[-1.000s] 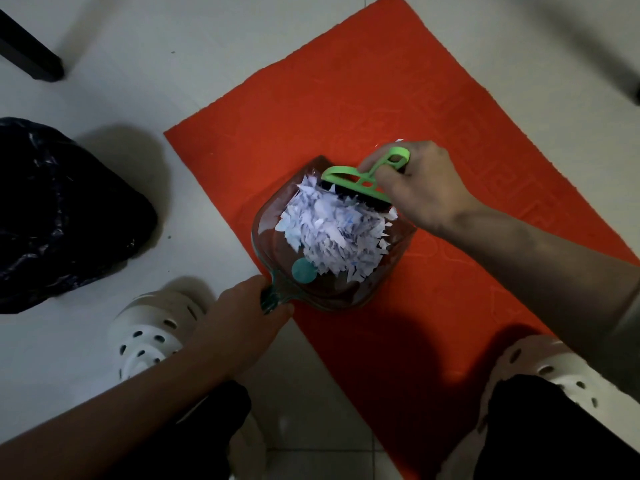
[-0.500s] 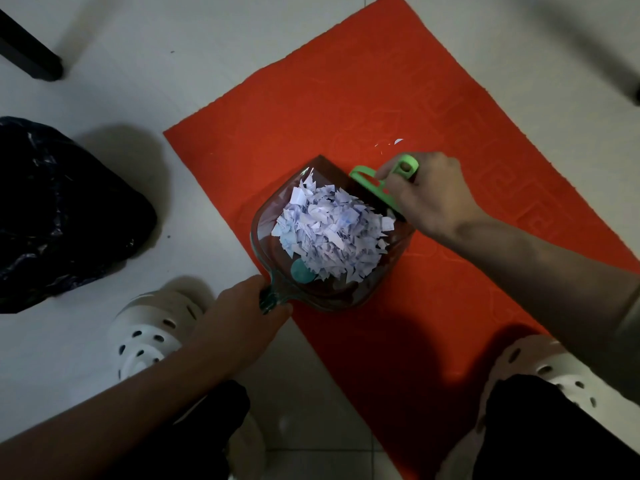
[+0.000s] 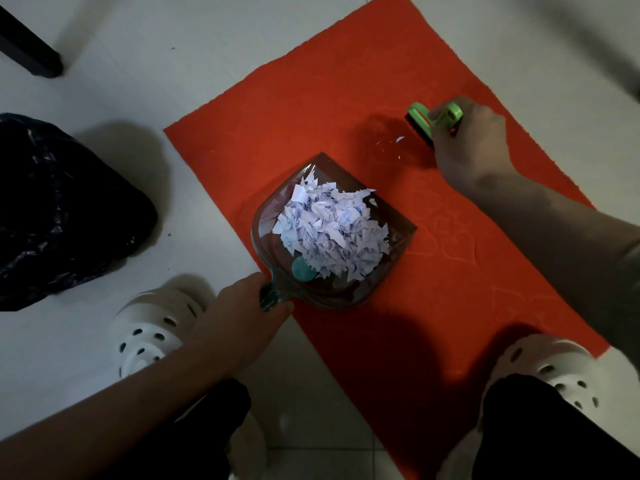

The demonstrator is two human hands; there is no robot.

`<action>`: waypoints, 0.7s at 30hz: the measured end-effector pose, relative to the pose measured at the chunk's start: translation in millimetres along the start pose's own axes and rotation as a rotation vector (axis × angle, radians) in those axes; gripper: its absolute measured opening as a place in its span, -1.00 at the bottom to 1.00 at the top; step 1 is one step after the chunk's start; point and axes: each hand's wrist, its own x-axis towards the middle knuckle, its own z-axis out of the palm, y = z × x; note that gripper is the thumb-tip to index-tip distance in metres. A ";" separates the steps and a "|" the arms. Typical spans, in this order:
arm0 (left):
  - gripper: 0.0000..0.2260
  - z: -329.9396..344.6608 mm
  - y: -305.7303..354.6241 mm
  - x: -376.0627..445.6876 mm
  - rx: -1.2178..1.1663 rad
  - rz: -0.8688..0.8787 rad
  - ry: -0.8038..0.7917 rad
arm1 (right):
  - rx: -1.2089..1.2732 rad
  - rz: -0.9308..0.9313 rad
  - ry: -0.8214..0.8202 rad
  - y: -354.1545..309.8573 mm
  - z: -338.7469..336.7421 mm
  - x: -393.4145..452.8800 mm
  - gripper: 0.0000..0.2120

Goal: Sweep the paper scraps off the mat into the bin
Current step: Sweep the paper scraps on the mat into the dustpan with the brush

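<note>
An orange-red mat (image 3: 311,109) lies diagonally on the pale tiled floor. A clear dustpan (image 3: 398,251) rests on the mat's near left part, heaped with white paper scraps (image 3: 332,230). My left hand (image 3: 242,320) grips its teal handle at the mat's edge. My right hand (image 3: 471,147) holds a small green brush (image 3: 429,121) down on the mat, up and right of the pan. A few tiny loose scraps (image 3: 400,139) lie just left of the brush. The bin with a black bag (image 3: 59,209) stands off the mat at the left.
My two feet in white perforated clogs, one (image 3: 152,327) on the floor left of the mat and one (image 3: 561,368) on the mat's near right corner. A dark furniture leg (image 3: 31,53) stands at the top left.
My right hand has lifted the brush away from the dustpan's mouth and carried it up and right to the few loose scraps. The dustpan and left hand stayed where they were.
</note>
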 end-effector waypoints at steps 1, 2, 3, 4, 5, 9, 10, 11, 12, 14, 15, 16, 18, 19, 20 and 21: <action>-0.79 0.2 -0.1 -0.1 0.000 -0.002 0.001 | -0.024 -0.003 -0.018 0.3 2.0 1.8 -0.72; -0.79 0.5 -0.2 -0.1 -0.003 -0.003 0.003 | -0.027 -0.016 -0.050 -0.6 4.0 2.2 -0.72; -0.79 0.7 -0.4 -0.1 -0.005 -0.004 0.005 | -0.010 -0.036 -0.097 -2.6 5.8 1.2 -0.73; -0.79 0.8 -0.4 -0.2 -0.003 -0.001 0.005 | 0.012 -0.059 -0.156 -5.3 6.4 -1.1 -0.74; -0.79 1.0 -0.3 -0.4 0.000 0.001 0.003 | 0.033 -0.078 -0.206 -8.6 5.6 -4.0 -0.74; -0.79 0.5 -0.5 0.4 -0.007 0.004 -0.001 | 0.152 -0.095 -0.159 -12.9 -6.8 -10.3 -0.72; -0.80 0.4 -0.8 0.6 -0.005 0.004 -0.003 | 0.154 -0.099 -0.122 -11.1 -9.2 -9.4 -0.72; -0.80 0.5 -1.3 0.7 -0.002 0.002 -0.004 | 0.141 -0.097 -0.087 -8.7 -10.4 -7.6 -0.72; -0.80 0.6 -1.7 0.9 -0.001 0.001 -0.002 | 0.118 -0.088 -0.058 -6.5 -10.7 -5.2 -0.72; -0.79 0.8 -2.1 1.2 -0.003 0.003 0.008 | 0.067 -0.058 -0.044 -2.2 -8.1 -0.1 -0.73; -0.79 0.9 -2.0 1.2 -0.007 0.004 0.010 | 0.051 -0.048 -0.063 -1.0 -5.6 0.8 -0.73; -0.78 1.2 -1.9 1.1 -0.008 0.005 0.010 | 0.045 -0.046 -0.090 -1.0 -2.5 1.0 -0.73; -0.79 1.5 -1.4 0.8 -0.003 0.009 0.004 | 0.056 -0.054 -0.158 -4.2 5.1 -1.6 -0.73; -0.80 1.5 -1.2 0.7 -0.002 0.011 0.003 | 0.067 -0.063 -0.204 -7.7 7.4 -4.9 -0.73; -0.80 1.7 -1.3 0.8 -0.001 0.012 0.002 | 0.080 -0.078 -0.253 -11.5 8.3 -9.0 -0.73; -0.80 1.6 -1.3 0.8 0.001 0.013 0.003 | 0.100 -0.098 -0.293 -15.1 6.9 -13.4 -0.73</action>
